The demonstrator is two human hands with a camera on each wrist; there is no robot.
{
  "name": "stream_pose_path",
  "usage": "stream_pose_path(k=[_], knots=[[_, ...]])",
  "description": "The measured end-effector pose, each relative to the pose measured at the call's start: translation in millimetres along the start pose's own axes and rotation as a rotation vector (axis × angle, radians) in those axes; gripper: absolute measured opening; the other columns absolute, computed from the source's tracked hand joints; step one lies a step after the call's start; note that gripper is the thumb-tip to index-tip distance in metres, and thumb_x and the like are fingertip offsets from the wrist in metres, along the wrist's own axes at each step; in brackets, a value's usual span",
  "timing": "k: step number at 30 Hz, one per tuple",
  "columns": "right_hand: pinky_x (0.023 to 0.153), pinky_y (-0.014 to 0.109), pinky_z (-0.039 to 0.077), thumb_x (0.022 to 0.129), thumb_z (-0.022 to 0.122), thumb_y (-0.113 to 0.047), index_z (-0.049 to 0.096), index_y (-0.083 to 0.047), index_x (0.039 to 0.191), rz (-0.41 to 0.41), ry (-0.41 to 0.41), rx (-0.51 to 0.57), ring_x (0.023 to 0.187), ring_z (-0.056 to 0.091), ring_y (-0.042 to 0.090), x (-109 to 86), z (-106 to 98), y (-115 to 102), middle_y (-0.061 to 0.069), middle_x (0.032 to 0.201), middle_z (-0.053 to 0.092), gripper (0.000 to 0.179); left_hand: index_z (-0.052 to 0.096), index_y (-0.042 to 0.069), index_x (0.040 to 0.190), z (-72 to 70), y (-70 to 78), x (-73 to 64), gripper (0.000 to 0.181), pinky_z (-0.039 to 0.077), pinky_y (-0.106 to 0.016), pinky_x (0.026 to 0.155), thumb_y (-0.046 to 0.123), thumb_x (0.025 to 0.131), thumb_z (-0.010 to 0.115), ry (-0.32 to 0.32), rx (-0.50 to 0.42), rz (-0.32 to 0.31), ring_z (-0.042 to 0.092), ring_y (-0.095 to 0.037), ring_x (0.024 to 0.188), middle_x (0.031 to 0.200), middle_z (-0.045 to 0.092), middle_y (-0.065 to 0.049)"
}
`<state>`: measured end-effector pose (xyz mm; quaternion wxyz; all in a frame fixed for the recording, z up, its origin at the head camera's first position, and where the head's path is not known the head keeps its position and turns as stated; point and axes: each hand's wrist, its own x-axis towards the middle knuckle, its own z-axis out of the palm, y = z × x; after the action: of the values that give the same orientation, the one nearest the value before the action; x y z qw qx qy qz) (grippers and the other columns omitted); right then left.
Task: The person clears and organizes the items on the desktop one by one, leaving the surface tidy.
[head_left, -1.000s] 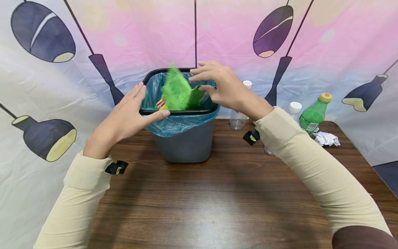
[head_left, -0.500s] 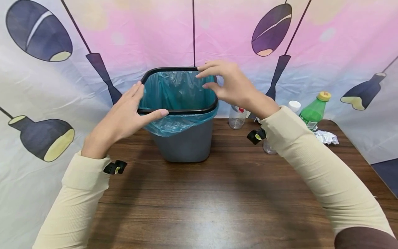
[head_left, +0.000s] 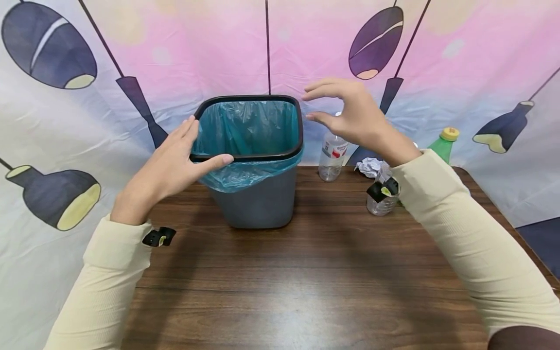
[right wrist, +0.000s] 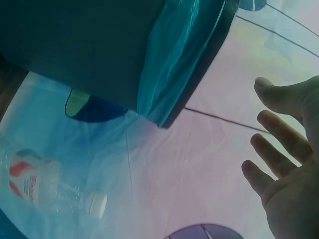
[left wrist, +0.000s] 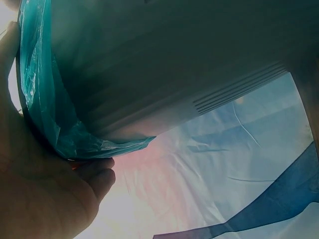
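Observation:
A grey bin [head_left: 258,209] with a black rim [head_left: 262,157] stands upright, lined with a blue-green plastic bag [head_left: 245,176] folded over its edge. At its near left corner my left hand [head_left: 153,172] rests on the rim, thumb along the front edge and fingers laid against the left side. The left wrist view shows that hand [left wrist: 47,181] close against the bag's folded edge. Just right of the bin, my right hand [head_left: 352,112] is in the air with its fingers apart and nothing in them. The right wrist view shows the same spread fingers [right wrist: 284,142].
A clear bottle [head_left: 331,158] with a red label stands right of the bin. Further right are crumpled paper [head_left: 369,166], another clear bottle [head_left: 379,206] and a green bottle [head_left: 444,146] with a yellow cap, partly behind my right arm. A printed curtain [head_left: 218,43] hangs behind the wooden table [head_left: 262,282].
A green wrapper seen above the bin's mouth has dropped inside, out of sight. My right hand has moved right, away from the rim. The left hand keeps its place on the rim.

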<state>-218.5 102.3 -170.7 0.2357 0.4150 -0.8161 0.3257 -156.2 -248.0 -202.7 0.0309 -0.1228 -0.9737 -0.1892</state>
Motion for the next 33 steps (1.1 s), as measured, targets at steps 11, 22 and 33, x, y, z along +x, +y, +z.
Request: stream_pose_path(k=[11, 22, 33], knots=[[0.111, 0.034, 0.041, 0.083, 0.084, -0.006, 0.074, 0.0, 0.119, 0.066, 0.061, -0.06, 0.126, 0.059, 0.025, -20.5, -22.9, 11.9, 0.013, 0.127, 0.069, 0.037, 0.0, 0.005, 0.161, -0.4, -0.1, -0.1, 0.113, 0.003, -0.057, 0.122, 0.075, 0.09, 0.052, -0.002, 0.006, 0.001, -0.007, -0.028, 0.155, 0.169, -0.008, -0.007], [0.111, 0.031, 0.042, 0.084, 0.084, -0.009, 0.068, -0.002, 0.13, 0.282, 0.065, -0.047, 0.128, 0.055, 0.025, -46.2, -43.2, 21.7, 0.014, 0.129, 0.066, 0.05, -0.001, 0.005, 0.161, -0.5, -0.8, -0.5, 0.113, 0.004, -0.058, 0.122, 0.076, 0.09, 0.05, -0.012, 0.013, -0.01, -0.008, -0.028, 0.155, 0.168, -0.01, -0.005], [0.112, 0.031, 0.041, 0.085, 0.084, -0.018, 0.06, -0.005, 0.14, 0.466, 0.111, 0.012, 0.134, 0.053, 0.032, -76.3, -63.0, 34.4, 0.014, 0.142, 0.058, 0.061, -0.002, 0.006, 0.161, 0.5, -0.2, -0.5, 0.111, 0.003, -0.058, 0.122, 0.075, 0.091, 0.05, -0.01, 0.009, -0.004, -0.008, -0.028, 0.155, 0.168, -0.01, -0.005]])
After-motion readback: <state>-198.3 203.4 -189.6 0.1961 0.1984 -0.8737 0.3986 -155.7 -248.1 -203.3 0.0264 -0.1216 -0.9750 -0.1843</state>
